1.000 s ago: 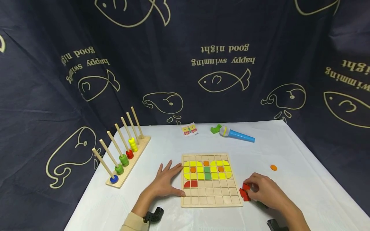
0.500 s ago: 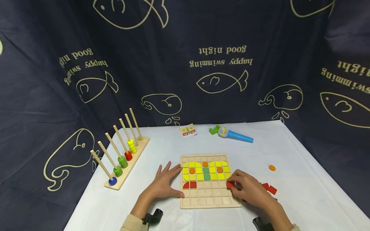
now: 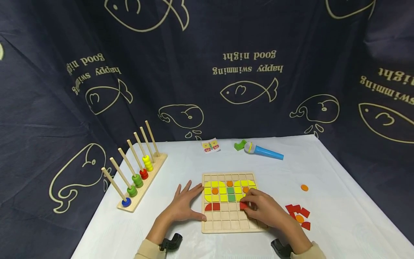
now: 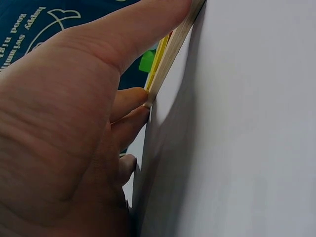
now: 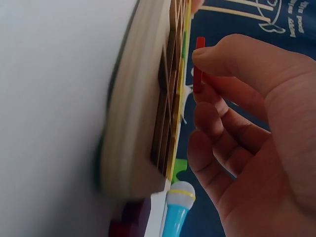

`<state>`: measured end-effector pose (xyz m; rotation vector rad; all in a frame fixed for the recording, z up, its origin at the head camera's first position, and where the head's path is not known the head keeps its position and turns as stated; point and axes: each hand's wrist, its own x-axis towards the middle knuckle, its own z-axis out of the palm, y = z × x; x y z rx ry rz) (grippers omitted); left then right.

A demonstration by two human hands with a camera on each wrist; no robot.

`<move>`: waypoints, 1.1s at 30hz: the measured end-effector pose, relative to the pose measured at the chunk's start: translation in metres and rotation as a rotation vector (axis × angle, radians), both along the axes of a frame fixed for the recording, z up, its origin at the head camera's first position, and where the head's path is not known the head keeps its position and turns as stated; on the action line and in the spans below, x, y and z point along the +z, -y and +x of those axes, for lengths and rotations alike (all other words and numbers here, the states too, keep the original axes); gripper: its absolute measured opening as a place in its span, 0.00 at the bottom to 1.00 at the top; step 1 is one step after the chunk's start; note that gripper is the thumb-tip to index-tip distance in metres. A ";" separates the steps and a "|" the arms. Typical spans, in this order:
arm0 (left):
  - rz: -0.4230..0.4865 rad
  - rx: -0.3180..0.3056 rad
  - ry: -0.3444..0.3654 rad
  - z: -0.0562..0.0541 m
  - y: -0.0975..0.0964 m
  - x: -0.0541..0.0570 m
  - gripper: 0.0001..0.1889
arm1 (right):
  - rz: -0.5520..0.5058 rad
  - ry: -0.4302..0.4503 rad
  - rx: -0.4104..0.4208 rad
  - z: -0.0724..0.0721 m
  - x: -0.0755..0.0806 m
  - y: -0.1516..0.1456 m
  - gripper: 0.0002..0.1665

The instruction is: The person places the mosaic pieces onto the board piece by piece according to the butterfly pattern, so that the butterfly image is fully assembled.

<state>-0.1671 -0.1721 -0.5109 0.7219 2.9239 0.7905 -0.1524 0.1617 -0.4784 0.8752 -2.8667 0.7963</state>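
A wooden grid board (image 3: pixel 226 226) lies on the white table with yellow, orange and green tiles set in its upper rows. Two red tiles (image 3: pixel 216 206) sit at the left of the row below them. My left hand (image 3: pixel 184 205) rests at the board's left edge, fingers spread, with thumb and fingertips touching the rim. Over the board's right half, my right hand (image 3: pixel 266 208) pinches a red tile (image 5: pixel 198 64) between thumb and fingers. In the right wrist view this tile stands edge-on, just off the board's surface.
Several loose red tiles (image 3: pixel 304 212) and an orange disc (image 3: pixel 299 218) lie right of the board, with another orange disc (image 3: pixel 304 187) farther back. Behind stand a picture card (image 3: pixel 211 146), a green block (image 3: pixel 240 145) and a toy microphone (image 3: pixel 268 152). A bead-peg rack (image 3: pixel 152 180) is at left.
My right hand has carried a red tile from the loose pile leftward over the board, uncovering the pile. The left hand has stayed at the board's edge.
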 end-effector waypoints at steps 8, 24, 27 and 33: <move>-0.001 -0.004 0.002 0.000 0.001 0.002 0.59 | -0.033 -0.009 0.087 -0.006 0.000 0.013 0.13; 0.002 -0.006 -0.003 0.000 0.001 0.002 0.59 | 0.012 -0.014 0.180 -0.011 0.001 0.048 0.13; -0.004 -0.005 -0.002 0.000 0.001 0.001 0.59 | 0.022 -0.026 0.192 -0.012 0.001 0.053 0.13; -0.014 -0.004 -0.008 0.000 0.001 0.000 0.59 | 0.039 -0.017 0.179 -0.012 0.000 0.057 0.13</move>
